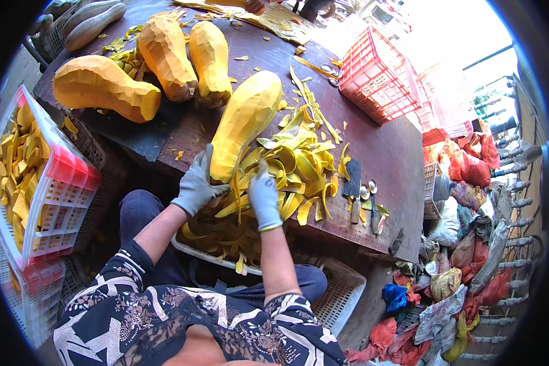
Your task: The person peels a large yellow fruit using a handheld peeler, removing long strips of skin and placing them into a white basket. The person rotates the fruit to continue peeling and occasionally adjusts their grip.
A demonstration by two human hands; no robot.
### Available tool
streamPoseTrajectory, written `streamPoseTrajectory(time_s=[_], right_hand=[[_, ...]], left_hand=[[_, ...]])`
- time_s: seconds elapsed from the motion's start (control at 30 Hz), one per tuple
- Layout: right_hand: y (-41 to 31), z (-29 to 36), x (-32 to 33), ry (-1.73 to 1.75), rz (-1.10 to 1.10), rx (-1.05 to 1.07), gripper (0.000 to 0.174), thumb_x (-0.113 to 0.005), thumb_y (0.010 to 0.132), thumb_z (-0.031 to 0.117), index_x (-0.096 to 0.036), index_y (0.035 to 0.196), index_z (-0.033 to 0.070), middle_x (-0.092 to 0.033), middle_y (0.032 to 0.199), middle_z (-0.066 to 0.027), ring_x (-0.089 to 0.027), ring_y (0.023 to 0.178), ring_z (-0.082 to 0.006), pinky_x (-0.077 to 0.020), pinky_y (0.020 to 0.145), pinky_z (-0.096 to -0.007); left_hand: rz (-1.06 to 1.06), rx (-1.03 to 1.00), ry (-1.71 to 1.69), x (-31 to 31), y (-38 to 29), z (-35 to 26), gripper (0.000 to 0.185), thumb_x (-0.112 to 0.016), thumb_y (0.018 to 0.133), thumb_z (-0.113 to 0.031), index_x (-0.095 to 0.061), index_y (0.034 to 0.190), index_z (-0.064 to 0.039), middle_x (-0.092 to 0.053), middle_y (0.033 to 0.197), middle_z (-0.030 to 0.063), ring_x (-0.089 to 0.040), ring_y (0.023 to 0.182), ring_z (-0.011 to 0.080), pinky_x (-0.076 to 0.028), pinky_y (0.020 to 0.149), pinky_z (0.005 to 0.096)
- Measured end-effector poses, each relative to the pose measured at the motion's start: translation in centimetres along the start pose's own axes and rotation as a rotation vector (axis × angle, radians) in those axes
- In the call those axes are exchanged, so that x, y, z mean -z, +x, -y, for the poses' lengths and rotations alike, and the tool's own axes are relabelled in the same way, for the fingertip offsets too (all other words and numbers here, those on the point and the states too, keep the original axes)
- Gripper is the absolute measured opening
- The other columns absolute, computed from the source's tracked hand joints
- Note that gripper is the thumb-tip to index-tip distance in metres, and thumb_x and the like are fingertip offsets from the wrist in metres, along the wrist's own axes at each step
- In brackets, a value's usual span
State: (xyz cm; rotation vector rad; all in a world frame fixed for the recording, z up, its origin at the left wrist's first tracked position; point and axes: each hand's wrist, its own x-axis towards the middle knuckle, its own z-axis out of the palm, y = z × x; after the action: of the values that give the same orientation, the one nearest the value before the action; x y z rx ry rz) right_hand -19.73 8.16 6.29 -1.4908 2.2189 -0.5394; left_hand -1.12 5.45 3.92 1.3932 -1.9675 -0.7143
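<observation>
A peeled butternut-type squash (pixel 244 123) lies on the table's near edge, its narrow end towards me. My left hand (pixel 200 183), in a grey work glove, grips that narrow end, with the thumb along its underside. My right hand (pixel 264 194), also gloved, is just right of the squash, over a heap of yellow-green peel strips (pixel 302 160). Its fingers look curled, but blur and the angle hide whether it holds a tool. Below both hands, more peels lie in a white-rimmed crate (pixel 210 256) between my knees.
Three peeled squashes (pixel 105 87) lie at the back left. A cleaver (pixel 352 178) and spoons (pixel 365 192) lie right of the peels. A red crate (pixel 377 75) stands at the far right. At left, a crate (pixel 68 201) holds squash pieces. Another person's hand (pixel 256 6) shows at the top.
</observation>
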Motion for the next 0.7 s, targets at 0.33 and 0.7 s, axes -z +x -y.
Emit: streamPoseTrajectory(time_s=[0.33, 0.7], right_hand=[[20.3, -0.2, 8.7, -0.263, -0.044, -0.002, 0.036, -0.04, 0.09, 0.012, -0.055, 0.119, -0.002, -0.065, 0.11, -0.028, -0.064, 0.103, -0.0404, -0.0504, 0.089, -0.0477], [-1.5, 2.5, -0.5, -0.139, 0.08, 0.099, 0.052, -0.046, 0.09, 0.009, -0.032, 0.139, -0.001, -0.067, 0.082, -0.0264, -0.067, 0.073, -0.0406, -0.0534, 0.062, -0.0495]], left_hand=[[0.085, -0.129, -0.089, -1.4, 0.2, -0.9, 0.124, -0.087, 0.061, -0.037, -0.01, 0.153, -0.007, -0.043, 0.138, 0.0226, -0.047, 0.124, 0.038, -0.041, 0.104, 0.0379], [0.027, -0.203, 0.31, 0.9, -0.6, -0.5, 0.125, -0.084, 0.055, -0.05, -0.02, 0.149, 0.002, -0.033, 0.149, 0.023, -0.047, 0.124, 0.0405, -0.045, 0.1, 0.0426]])
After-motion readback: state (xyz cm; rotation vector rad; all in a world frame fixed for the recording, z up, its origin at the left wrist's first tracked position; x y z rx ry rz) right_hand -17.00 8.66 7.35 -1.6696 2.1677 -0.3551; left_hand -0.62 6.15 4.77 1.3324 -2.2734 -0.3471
